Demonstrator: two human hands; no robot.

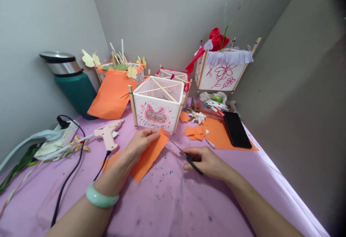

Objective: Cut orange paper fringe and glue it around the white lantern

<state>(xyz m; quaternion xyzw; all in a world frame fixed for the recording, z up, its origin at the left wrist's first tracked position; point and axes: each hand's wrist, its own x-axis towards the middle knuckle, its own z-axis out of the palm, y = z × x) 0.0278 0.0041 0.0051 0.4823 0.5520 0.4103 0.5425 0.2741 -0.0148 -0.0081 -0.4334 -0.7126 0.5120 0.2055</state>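
Note:
My left hand [140, 142] pinches a strip of orange paper [149, 157] near its upper end, where the edge is cut into a short fringe. In my right hand [207, 161] is a pair of black-handled scissors [190, 159], fingers wrapped round the handles. The blades point up and left, their tips close to the fringed corner. Just behind the paper stands a white box lantern [158, 112] with wooden corner sticks and a pink and brown drawing on its front.
A pink glue gun [108, 134] with a black cord lies left, near a power strip [55, 145] and a teal bottle [75, 89]. Orange scraps [195, 132] and a phone [237, 129] lie right. Other decorated lanterns are behind; one [223, 73] hangs at upper right.

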